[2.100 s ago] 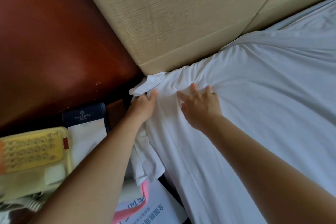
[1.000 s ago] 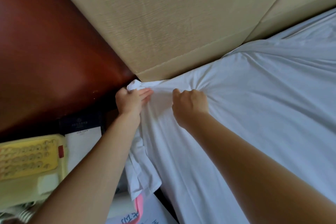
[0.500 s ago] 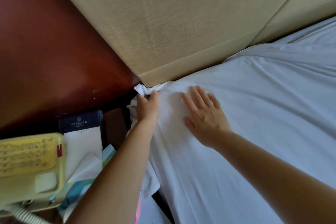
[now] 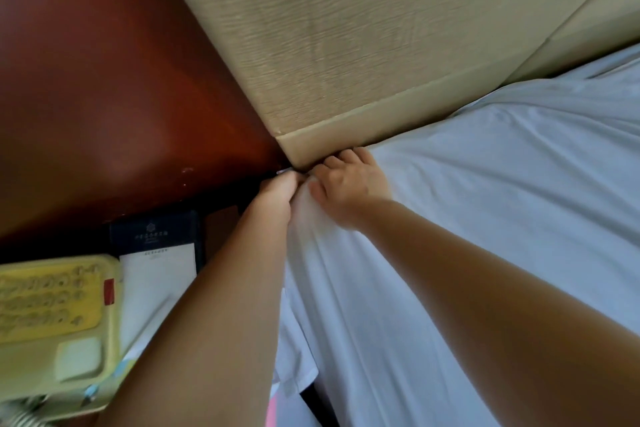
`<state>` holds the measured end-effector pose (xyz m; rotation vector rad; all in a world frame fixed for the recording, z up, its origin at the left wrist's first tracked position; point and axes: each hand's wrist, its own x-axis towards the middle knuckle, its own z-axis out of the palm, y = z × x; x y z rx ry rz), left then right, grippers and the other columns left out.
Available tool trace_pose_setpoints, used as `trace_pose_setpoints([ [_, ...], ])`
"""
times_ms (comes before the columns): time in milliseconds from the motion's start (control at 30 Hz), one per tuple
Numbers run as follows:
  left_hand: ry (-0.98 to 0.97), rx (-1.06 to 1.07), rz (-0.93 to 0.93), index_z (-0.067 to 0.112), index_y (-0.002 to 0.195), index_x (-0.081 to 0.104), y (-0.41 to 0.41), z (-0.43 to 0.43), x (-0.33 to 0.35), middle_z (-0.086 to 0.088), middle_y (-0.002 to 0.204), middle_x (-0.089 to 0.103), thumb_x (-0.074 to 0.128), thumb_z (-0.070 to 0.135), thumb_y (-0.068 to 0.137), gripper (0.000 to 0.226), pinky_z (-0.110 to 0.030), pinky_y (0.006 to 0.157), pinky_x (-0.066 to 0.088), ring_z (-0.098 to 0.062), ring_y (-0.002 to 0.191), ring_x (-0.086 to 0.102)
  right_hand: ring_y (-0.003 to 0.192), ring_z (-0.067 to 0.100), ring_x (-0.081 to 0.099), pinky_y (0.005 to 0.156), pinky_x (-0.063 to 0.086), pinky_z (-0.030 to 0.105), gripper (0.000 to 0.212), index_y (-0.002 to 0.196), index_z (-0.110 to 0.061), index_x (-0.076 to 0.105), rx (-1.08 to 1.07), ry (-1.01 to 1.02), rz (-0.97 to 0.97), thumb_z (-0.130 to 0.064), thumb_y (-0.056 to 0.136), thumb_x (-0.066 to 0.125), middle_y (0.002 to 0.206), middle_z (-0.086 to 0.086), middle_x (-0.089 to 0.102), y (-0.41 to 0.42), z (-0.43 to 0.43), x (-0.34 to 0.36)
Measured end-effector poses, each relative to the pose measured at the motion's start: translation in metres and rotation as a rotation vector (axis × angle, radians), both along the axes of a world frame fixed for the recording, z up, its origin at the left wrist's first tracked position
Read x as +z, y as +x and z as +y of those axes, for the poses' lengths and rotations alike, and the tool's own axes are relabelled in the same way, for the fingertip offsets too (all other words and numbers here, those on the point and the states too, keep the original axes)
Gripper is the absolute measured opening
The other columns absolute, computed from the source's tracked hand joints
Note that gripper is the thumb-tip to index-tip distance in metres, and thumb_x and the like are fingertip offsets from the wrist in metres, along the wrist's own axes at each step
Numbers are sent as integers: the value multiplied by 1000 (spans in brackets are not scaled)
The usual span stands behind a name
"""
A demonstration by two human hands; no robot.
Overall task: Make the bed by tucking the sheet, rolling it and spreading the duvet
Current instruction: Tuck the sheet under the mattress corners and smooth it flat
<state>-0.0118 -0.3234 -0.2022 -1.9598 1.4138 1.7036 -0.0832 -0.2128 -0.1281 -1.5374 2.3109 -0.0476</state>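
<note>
A white sheet (image 4: 502, 201) covers the mattress on the right, with creases running toward the corner at the headboard. My left hand (image 4: 277, 191) is at that corner, its fingers curled round the sheet's bunched tip, which pokes out just under the beige padded headboard (image 4: 346, 45). My right hand (image 4: 349, 180) sits right beside it on the mattress top. Its fingers are bent against the headboard's lower edge and its thumb pinches a fold of sheet. The sheet's loose side edge (image 4: 298, 357) hangs down beside my left forearm. No duvet is in view.
A dark red wooden panel (image 4: 104, 80) stands left of the headboard. Below it, on a bedside surface, lie a yellow telephone (image 4: 45, 305) and a white notepad (image 4: 156, 270) in a dark holder. The gap beside the mattress is narrow.
Both hands have moved up into the headboard corner. My right hand, flat on the sheet half a second ago, now has bent fingers at the headboard edge. Less of the bunched corner shows.
</note>
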Motion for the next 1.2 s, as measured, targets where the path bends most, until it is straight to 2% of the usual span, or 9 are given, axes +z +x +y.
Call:
trace_pose_setpoints([
  [167, -321, 199, -106, 1, 128, 41, -7, 36, 51, -18, 134, 47, 47, 21, 94, 40, -37, 98, 39, -35, 123, 47, 117, 23, 46, 97, 27, 34, 46, 118, -20, 58, 11, 99, -31, -36, 100, 19, 123, 1, 59, -5, -15, 3],
  [300, -820, -120, 111, 1, 113, 59, 21, 74, 63, -23, 116, 57, 38, 11, 87, 35, -35, 91, 36, -39, 110, 53, 93, 30, 60, 86, 30, 34, 52, 91, -13, 68, -10, -175, 24, -35, 93, 20, 93, 8, 70, -8, 3, -14],
  [367, -885, -285, 187, -3, 111, 63, 28, 82, 56, -24, 114, 62, 29, 21, 85, 50, -36, 95, 38, -38, 112, 55, 77, 30, 60, 78, 28, 33, 51, 76, -14, 69, -87, -264, 119, -32, 87, 24, 77, 7, 68, -6, 13, -15],
  [533, -764, -416, 144, 6, 131, 52, 29, 70, 49, -12, 140, 49, 20, 35, 84, 64, -25, 107, 26, -21, 134, 39, 113, 24, 49, 96, 27, 34, 48, 111, -24, 64, 0, 47, 0, -37, 97, 21, 119, 1, 62, -18, -2, 0],
  [700, -637, -524, 131, -8, 106, 60, 20, 45, 51, -27, 104, 62, 30, 12, 92, 38, -40, 78, 50, -41, 99, 61, 129, 19, 42, 104, 25, 36, 50, 132, -24, 51, 30, 292, -78, -41, 100, 16, 138, 0, 51, -28, -20, 8],
  [833, -390, -715, -115, -1, 118, 54, 8, 17, 41, -24, 128, 52, 30, 15, 99, 34, -38, 100, 39, -37, 120, 48, 131, 22, 42, 101, 32, 35, 52, 137, -19, 46, -49, 375, -94, -43, 99, 19, 142, 3, 47, -29, -33, 6],
  [1033, -305, -507, -45, -3, 124, 53, 9, 25, 58, -23, 130, 53, 32, 26, 101, 43, -33, 97, 39, -34, 121, 49, 101, 24, 60, 84, 31, 33, 50, 95, -18, 70, -76, -25, 89, -36, 96, 24, 103, 6, 70, -14, -9, -6],
  [1133, -596, -394, -14, 4, 124, 56, 25, 57, 73, -19, 127, 57, 35, 16, 99, 35, -32, 91, 37, -34, 118, 50, 85, 27, 60, 81, 28, 32, 48, 74, -17, 69, -181, -293, 115, -33, 86, 26, 83, 5, 72, -4, 13, -11],
  [1200, -723, -453, -49, 8, 128, 53, 42, 75, 82, -14, 132, 54, 38, 14, 96, 35, -35, 96, 34, -31, 122, 47, 98, 27, 62, 88, 28, 34, 44, 87, -16, 72, -215, -362, 113, -31, 85, 31, 97, 2, 72, 6, 26, -12],
])
